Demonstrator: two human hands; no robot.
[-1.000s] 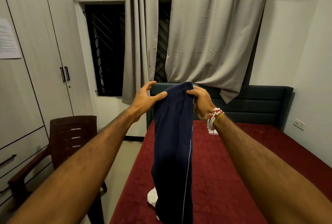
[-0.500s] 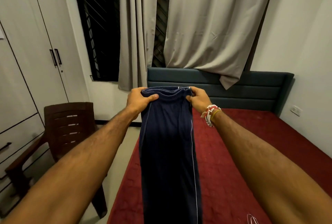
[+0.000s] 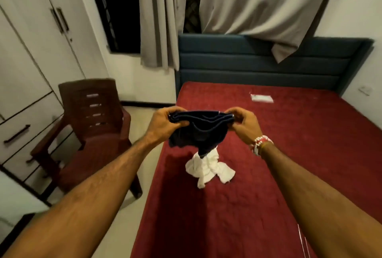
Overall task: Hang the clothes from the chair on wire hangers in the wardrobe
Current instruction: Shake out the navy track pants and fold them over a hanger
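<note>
Dark navy trousers (image 3: pixel 198 131) hang by their waistband over the red bed (image 3: pixel 289 154). My left hand (image 3: pixel 163 122) grips the left end of the waistband and my right hand (image 3: pixel 244 122) pinches the right end. The fabric bunches below my hands, and its lower end is hidden behind the bunch. A crumpled white garment (image 3: pixel 208 167) lies on the bed just under the trousers. At the bottom right, a thin wire hanger (image 3: pixel 302 241) shows on the bed. The brown plastic chair (image 3: pixel 93 123) stands left of the bed. The white wardrobe (image 3: pixel 31 36) fills the left wall, doors closed.
A dark teal headboard (image 3: pixel 258 63) backs the bed, with grey curtains (image 3: pixel 258 3) over a dark window behind it. A small white packet (image 3: pixel 261 98) lies far up the bed. Pale floor (image 3: pixel 140 125) runs between chair and bed. Wardrobe drawers (image 3: pixel 22 131) sit low at left.
My hands came down with the trousers from chest height to low over the bed, and the fabric now bunches instead of hanging long. The view has tilted downward, showing the white garment.
</note>
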